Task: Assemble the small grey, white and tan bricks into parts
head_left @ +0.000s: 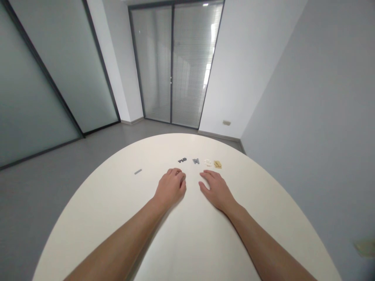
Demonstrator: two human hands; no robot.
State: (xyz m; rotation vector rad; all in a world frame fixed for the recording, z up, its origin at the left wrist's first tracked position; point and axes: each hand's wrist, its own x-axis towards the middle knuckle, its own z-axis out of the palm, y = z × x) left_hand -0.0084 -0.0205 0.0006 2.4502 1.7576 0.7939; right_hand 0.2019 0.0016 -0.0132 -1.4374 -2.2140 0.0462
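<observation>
My left hand [171,185] rests on the white round table [181,242], its fingers loosely curled and a small gap between thumb and forefinger. Nothing shows in it. Across from it lies my right hand [216,188], thumb and fingers spread apart, holding nothing. Just beyond my hands is a row of small piles: black pieces [182,160], grey pieces [196,161], white pieces [208,162] and tan pieces [217,164]. The tan and white ones are nearest my right fingertips, the black ones nearest my left. Alone to the left lies a flat grey strip [138,171].
The table's curved far edge [175,134] runs just behind the piles. Past it are a grey floor [111,142], glass doors with blinds [187,70], frosted panels [58,58] on the left and a plain wall [322,117] on the right.
</observation>
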